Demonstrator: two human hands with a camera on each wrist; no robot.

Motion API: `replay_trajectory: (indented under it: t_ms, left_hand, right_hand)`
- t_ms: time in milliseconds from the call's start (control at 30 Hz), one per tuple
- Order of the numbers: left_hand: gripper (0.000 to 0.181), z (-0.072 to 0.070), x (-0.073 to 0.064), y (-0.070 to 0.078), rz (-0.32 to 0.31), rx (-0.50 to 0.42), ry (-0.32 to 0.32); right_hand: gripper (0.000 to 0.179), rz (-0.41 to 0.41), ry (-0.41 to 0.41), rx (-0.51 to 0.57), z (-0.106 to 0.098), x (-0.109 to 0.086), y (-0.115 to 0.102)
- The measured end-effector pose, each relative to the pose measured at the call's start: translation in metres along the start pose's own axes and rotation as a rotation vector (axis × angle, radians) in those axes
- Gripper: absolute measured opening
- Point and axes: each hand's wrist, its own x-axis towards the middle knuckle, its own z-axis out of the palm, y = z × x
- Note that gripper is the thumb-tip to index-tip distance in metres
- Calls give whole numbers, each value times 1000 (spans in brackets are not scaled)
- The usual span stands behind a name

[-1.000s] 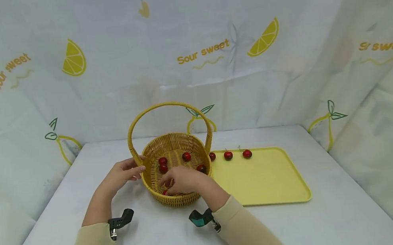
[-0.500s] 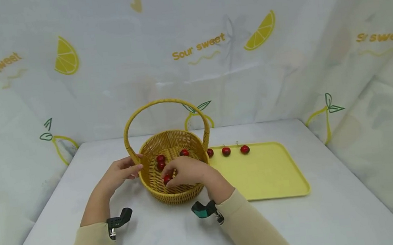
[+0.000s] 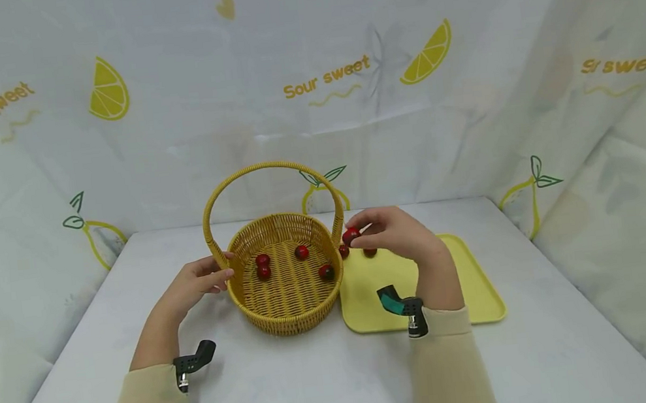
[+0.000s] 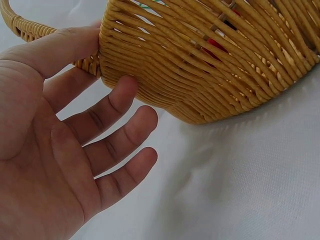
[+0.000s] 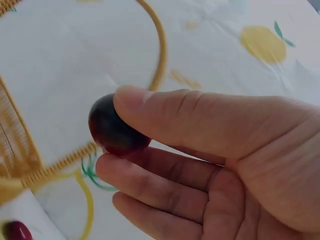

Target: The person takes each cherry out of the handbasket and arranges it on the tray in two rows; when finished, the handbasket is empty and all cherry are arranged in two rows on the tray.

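Observation:
My left hand (image 3: pixel 201 278) grips the left side of the yellow wicker basket (image 3: pixel 289 326) where its tall handle (image 3: pixel 268 166) meets the rim. In the left wrist view, thumb and index finger lie at that edge while the other fingers (image 4: pixel 127 130) are spread beside the weave. Between the thumb and fingers of my right hand (image 3: pixel 400 236) is a dark red cherry (image 5: pixel 117 125), held up right of the basket over the tray's far left part. Inside the basket lie several cherries, among them one at the right (image 3: pixel 326 272) and one near the back (image 3: pixel 301 252).
A yellow tray (image 3: pixel 370 315) lies right of the basket, partly covered by my right hand and forearm. Two cherries show near its back edge, one by the basket (image 3: pixel 344 251) and one below my fingers (image 3: pixel 370 252). A white printed cloth (image 3: pixel 201 109) hangs behind the table.
My right hand has lifted a cherry out of the front of the basket and carried it right, over the tray. The left hand keeps its grip on the basket.

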Motion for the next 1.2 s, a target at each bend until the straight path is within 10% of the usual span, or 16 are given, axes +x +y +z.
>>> replay_trajectory:
  t_ms: [733, 1200]
  left_hand:
    - [55, -1, 2, -2, 3, 6, -1]
    - [53, 0, 2, -1, -8, 14, 4]
  right_hand:
    - [46, 420, 622, -28, -36, -18, 134]
    - [51, 499, 754, -82, -27, -14, 150]
